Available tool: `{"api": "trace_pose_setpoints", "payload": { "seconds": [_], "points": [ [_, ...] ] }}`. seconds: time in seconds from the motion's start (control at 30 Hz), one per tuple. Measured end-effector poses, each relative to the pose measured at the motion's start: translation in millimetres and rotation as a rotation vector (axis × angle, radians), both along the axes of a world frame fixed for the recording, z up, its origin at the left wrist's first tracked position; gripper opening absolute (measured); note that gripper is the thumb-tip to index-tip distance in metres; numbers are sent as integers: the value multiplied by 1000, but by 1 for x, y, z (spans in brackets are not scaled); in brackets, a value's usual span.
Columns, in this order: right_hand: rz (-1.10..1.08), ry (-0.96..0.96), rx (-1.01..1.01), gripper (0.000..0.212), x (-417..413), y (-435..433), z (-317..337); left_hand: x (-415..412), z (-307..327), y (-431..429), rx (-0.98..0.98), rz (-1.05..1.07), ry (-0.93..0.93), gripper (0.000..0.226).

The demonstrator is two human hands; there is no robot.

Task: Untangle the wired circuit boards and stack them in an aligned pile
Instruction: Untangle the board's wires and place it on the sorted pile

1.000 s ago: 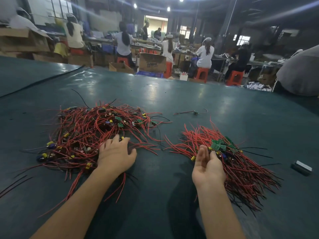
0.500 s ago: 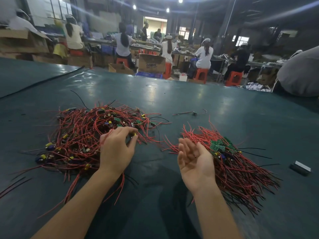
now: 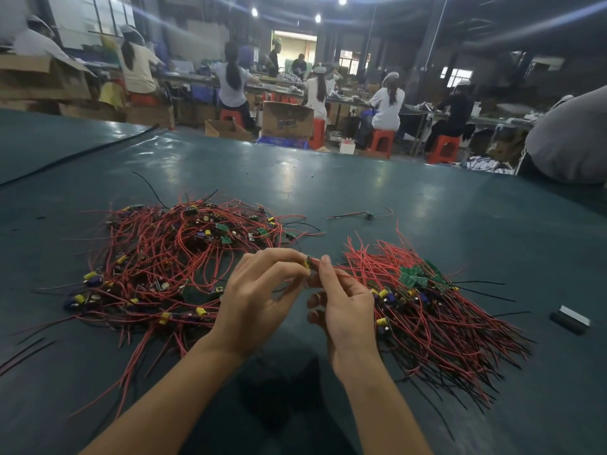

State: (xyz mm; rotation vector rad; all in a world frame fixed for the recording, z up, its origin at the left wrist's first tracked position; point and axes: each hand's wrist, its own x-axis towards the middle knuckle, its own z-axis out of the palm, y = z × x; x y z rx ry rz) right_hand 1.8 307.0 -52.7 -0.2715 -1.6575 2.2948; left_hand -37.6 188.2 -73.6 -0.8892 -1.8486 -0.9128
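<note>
Your left hand (image 3: 253,303) and right hand (image 3: 345,307) meet above the mat (image 3: 328,185). Fingers on both are curled, and the tips pinch one small board (image 3: 308,262) with a yellow part from either side. Its red wire trails right towards the stack.

Tangle (image 3: 170,264): a loose heap of red-wired boards left of your hands, wires looping every way. Stack (image 3: 427,303): right of your hands, green boards bunched together, wires fanned to the near right. The two heaps are apart; your hands sit in the gap.

Containers: brown box (image 3: 287,119) past the far edge of the mat, contents can't tell.

The mat is dark green and glossy. One stray wired part (image 3: 368,215) lies beyond the stack and a small metal block (image 3: 570,320) lies to its right. Bare mat on the far side of both heaps. People on red stools (image 3: 381,142) work at benches behind.
</note>
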Motion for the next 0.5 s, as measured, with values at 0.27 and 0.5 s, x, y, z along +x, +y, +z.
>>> {"api": "trace_pose_setpoints", "payload": {
  "seconds": [0.27,0.5],
  "points": [
    [-46,74,-30,24,-1,2,1,11,5,14,279,-300,-668,46],
    [28,92,-10,43,1,5,0,8,11,14,509,-419,-1152,60]
  ]
}}
